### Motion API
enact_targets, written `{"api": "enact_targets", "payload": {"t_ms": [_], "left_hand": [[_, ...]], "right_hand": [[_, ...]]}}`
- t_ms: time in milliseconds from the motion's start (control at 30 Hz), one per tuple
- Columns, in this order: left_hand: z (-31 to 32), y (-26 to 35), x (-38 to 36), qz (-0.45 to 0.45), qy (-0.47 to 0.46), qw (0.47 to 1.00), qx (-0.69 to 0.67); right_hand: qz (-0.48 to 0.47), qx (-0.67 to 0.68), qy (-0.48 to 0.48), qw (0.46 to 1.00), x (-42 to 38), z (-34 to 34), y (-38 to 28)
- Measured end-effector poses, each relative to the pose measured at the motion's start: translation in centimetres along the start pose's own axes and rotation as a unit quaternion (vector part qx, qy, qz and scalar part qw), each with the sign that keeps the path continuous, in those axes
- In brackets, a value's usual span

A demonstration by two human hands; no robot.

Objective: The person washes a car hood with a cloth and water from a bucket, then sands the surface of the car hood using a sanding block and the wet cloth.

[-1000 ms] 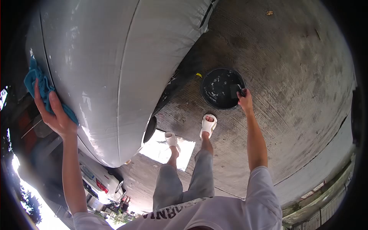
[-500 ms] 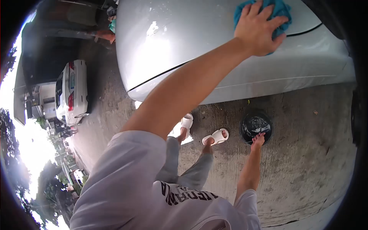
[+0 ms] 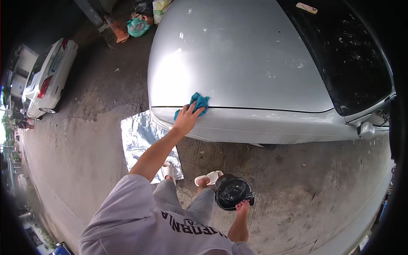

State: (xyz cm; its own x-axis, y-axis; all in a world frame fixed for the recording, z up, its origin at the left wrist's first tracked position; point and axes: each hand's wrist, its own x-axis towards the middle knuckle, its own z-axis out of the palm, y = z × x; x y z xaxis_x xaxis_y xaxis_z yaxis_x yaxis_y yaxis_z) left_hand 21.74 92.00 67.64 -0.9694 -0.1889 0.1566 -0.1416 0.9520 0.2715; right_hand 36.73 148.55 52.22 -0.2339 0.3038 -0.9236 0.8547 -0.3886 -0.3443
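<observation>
My left hand [image 3: 185, 120] presses a blue cloth [image 3: 199, 102] against the silver car [image 3: 255, 121], at the seam between hood and fender near the front corner. Part of the cloth is hidden under the fingers, which are bent around it. Lower down, my right hand [image 3: 242, 207] is closed on the edge or handle of a black bucket [image 3: 233, 192], beside my right foot. The bucket's inside looks dark with whitish patches.
A silver foil sheet [image 3: 138, 138] lies on the concrete by my left foot. A pale phone-like object [image 3: 307, 8] rests on the windshield. At upper left stand a white car [image 3: 53, 80], an orange cone [image 3: 117, 29] and a green bag [image 3: 139, 26]. The side mirror [image 3: 366, 130] sticks out at right.
My left hand and the cloth have moved along the car toward its front corner. The bucket and my right hand are now closer to my feet. More of the hood and the windshield shows.
</observation>
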Motion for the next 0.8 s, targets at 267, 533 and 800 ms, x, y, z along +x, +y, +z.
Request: {"api": "enact_targets", "payload": {"t_ms": [267,533,800], "left_hand": [[-16.9,-33.0,-30.8,-0.381,-0.177,0.907,0.013],[-35.3,-49.2,-26.4,-0.381,0.018,0.923,0.057],[-52.7,-60.2,-6.0,-0.265,0.094,0.945,0.169]], "right_hand": [[-0.010,0.075,0.097,0.992,-10.9,2.9,11.8],[0.042,0.038,0.106,0.993,-17.3,6.7,18.9],[0.032,0.125,0.064,0.990,-18.6,14.5,26.6]]}}
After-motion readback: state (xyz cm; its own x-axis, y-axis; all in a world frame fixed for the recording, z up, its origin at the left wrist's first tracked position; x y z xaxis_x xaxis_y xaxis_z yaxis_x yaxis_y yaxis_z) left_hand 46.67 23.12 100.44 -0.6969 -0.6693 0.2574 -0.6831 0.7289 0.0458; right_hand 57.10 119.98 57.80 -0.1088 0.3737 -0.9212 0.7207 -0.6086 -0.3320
